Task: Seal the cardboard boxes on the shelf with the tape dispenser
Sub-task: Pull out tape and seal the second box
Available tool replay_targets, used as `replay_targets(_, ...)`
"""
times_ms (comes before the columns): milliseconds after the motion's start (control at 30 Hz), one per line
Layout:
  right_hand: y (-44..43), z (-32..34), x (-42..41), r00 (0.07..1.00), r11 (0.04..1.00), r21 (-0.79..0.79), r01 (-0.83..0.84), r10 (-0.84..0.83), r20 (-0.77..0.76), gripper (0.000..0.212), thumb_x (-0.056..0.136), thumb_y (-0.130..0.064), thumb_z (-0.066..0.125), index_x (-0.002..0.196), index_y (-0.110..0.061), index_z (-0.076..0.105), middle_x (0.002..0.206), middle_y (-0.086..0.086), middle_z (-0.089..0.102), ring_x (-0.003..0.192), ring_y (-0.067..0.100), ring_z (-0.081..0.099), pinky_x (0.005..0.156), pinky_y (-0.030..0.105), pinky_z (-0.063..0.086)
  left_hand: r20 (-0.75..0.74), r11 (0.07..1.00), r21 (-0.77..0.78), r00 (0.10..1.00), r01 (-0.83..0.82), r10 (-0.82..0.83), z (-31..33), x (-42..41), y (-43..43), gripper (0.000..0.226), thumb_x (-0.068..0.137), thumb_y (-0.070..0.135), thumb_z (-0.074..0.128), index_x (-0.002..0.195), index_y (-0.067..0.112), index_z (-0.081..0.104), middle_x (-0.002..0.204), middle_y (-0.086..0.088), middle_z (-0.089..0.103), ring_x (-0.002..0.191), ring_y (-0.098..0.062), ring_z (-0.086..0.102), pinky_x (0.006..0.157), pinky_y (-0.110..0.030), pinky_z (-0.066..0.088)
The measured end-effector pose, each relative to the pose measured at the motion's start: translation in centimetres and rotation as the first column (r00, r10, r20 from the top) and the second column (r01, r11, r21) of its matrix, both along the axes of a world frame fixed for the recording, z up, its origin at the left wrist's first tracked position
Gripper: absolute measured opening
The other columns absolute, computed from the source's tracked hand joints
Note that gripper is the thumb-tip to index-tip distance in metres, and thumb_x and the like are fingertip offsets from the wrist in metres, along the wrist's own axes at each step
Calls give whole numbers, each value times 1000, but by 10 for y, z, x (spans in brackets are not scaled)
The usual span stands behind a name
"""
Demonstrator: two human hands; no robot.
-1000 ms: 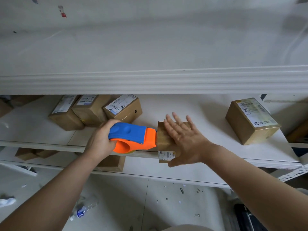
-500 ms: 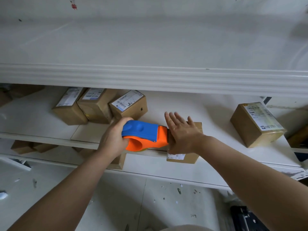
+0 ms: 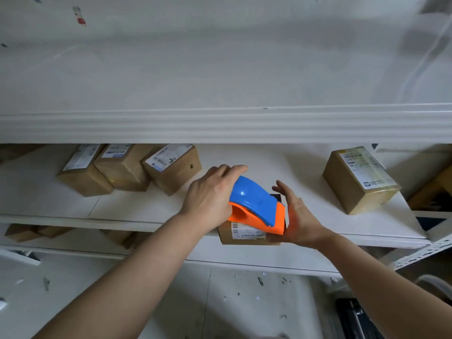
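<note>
A small cardboard box (image 3: 247, 236) with a barcode label sits at the front edge of the white shelf (image 3: 146, 206). The blue and orange tape dispenser (image 3: 256, 206) lies tilted on top of this box and hides most of its top. My left hand (image 3: 210, 194) grips the dispenser from the left. My right hand (image 3: 298, 214) has straight fingers and steadies the box's right side, beside the dispenser's orange end.
Three labelled cardboard boxes (image 3: 127, 167) stand together at the shelf's back left. Another labelled box (image 3: 359, 179) stands at the right. The upper shelf's thick white edge (image 3: 220, 126) hangs just above. More boxes (image 3: 22, 232) lie on the lower shelf.
My left hand has carried the dispenser up onto the box's top and turned it. My right hand has slid off the top to the box's right side.
</note>
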State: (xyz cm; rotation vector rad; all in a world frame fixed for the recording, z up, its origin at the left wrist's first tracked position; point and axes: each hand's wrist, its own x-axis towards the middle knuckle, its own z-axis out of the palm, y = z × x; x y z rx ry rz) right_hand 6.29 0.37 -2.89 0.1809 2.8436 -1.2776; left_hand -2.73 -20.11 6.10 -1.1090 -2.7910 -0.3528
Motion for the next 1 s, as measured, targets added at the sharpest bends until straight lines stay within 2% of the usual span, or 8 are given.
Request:
replay_targets(67, -1, 0, -3, 999, 999, 14, -33, 33, -35, 135, 46, -56, 83, 152, -25, 4, 152, -7, 31, 140, 11, 29, 118, 46, 16, 21, 1000, -3, 1000, 4, -3, 1, -3, 3, 82, 73, -2, 55, 142, 36, 31, 129, 7, 48, 118, -17, 46, 80, -33, 49)
replay_targets(100, -2, -1, -5, 998, 999, 17, -43, 44, -38, 133, 46, -58, 80, 151, -26, 5, 148, -8, 36, 136, 12, 36, 116, 46, 22, 27, 1000, -15, 1000, 7, -7, 2, -4, 4, 82, 74, -2, 55, 142, 36, 31, 130, 8, 48, 118, -17, 46, 80, -33, 49)
replay_targets(233, 1, -11, -8, 998, 999, 30, -35, 37, -44, 128, 50, -46, 88, 151, -25, 11, 137, -12, 44, 122, 16, 46, 106, 39, 38, -39, 996, -86, 999, -14, 10, 10, -16, -12, 76, 74, 1, 57, 138, 36, 37, 131, 9, 48, 117, -19, 50, 71, -28, 42)
replay_targets(367, 2, -10, -10, 996, 997, 69, -36, 41, -76, 128, 52, -37, 91, 151, -21, 11, 136, -8, 43, 122, 12, 39, 109, 32, 31, 47, 981, 35, 981, -191, 189, 17, -53, -78, 78, 67, -5, 59, 134, 32, 48, 132, 1, 52, 115, -27, 54, 82, -39, 51)
replay_targets(433, 1, -10, -11, 996, 996, 83, -32, 39, -86, 129, 52, -37, 91, 151, -20, 10, 137, -9, 43, 123, 11, 38, 112, 36, 28, 75, 970, 51, 970, -236, 232, 15, -68, -118, 77, 66, -8, 60, 132, 31, 51, 131, -3, 54, 113, -30, 56, 84, -39, 50)
replay_targets(533, 1, -12, -10, 997, 995, 94, -29, 36, -75, 130, 52, -40, 89, 151, -24, 7, 136, -12, 40, 126, 11, 36, 113, 45, 28, 140, 957, 135, 961, -258, 239, 6, -74, -153, 78, 67, -8, 63, 120, 48, 49, 128, -2, 56, 115, -24, 54, 92, -39, 46)
replay_targets(733, 2, -13, -9, 998, 991, 130, -37, 43, -44, 129, 51, -50, 83, 150, -30, 3, 136, -14, 38, 127, 13, 38, 112, 46, 29, 167, 942, 188, 954, -277, 247, -18, -77, -161, 71, 68, -11, 61, 130, 22, 54, 127, -4, 58, 115, -26, 55, 93, -35, 45)
replay_targets(1000, 3, -13, -10, 998, 989, 136, -51, 56, -32, 128, 53, -43, 86, 151, -28, 4, 137, -10, 40, 124, 15, 40, 110, 39, 32, 220, 946, 151, 943, -287, 250, -32, -82, -160, 71, 69, -7, 60, 130, 27, 51, 123, -3, 61, 112, -27, 56, 90, -41, 49)
